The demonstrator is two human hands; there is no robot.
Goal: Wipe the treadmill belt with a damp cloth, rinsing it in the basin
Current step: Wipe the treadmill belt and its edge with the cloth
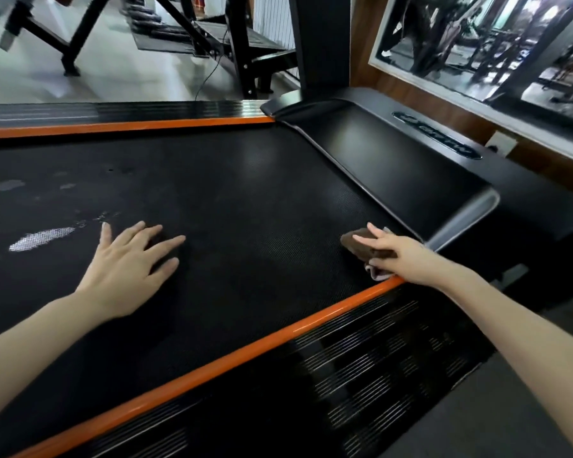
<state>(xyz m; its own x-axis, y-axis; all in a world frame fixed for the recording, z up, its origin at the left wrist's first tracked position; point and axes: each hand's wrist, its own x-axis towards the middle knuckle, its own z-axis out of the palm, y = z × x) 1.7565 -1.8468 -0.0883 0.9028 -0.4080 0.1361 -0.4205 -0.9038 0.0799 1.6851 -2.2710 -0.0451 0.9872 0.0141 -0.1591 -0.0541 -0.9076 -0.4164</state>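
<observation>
Wiping hand: the right hand (399, 254) lies on the cloth (356, 241) with its fingers stretched out over it, pressing it down rather than curling round it. The frame is a little blurred here, so the thumb's place cannot be told.
Cloth: brown, crumpled, with a pale edge showing under the wrist. It sits on the treadmill belt (252, 206) at the belt's right end, just beside the motor cover (394, 166) and close to the near orange strip (245, 353).
Bracing hand: the left hand (131, 259) rests flat on the belt, palm down and fingers spread, holding nothing. It is well apart from the cloth.
Belt: black and finely textured, running across the view between the near orange strip and the far orange strip (129, 126).
Wet patches: pale shining marks (42, 239) lie on the belt to the left of the left hand, with fainter ones further back.
Side rail: a black ribbed foot rail (361, 358) runs along the near side, under the right forearm.
Surroundings: a mirror (477, 44) hangs on the wooden wall behind the motor cover.
</observation>
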